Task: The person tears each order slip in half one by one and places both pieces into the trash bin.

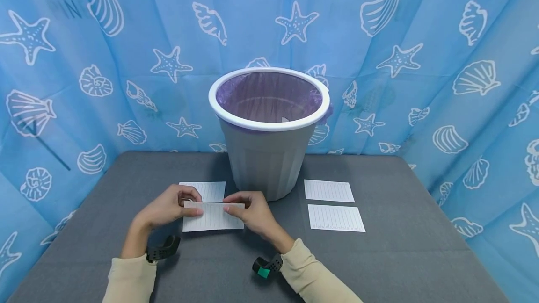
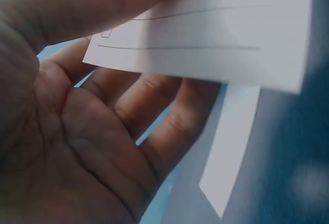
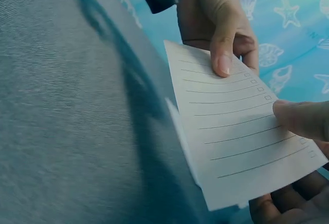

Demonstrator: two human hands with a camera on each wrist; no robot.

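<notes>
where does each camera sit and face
Head: on the head, facing forward-down at bin and held card; left hand, right hand and sleeves show.
Left wrist: on that wrist, facing the held card; left hand shows.
Right wrist: on that wrist, facing across the held card; both hands show.
Head and right wrist share both hands and the held card.

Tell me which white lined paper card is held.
The front-left white lined paper card: left hand and right hand pinch it; the other three cards lie on the grey table.
</notes>
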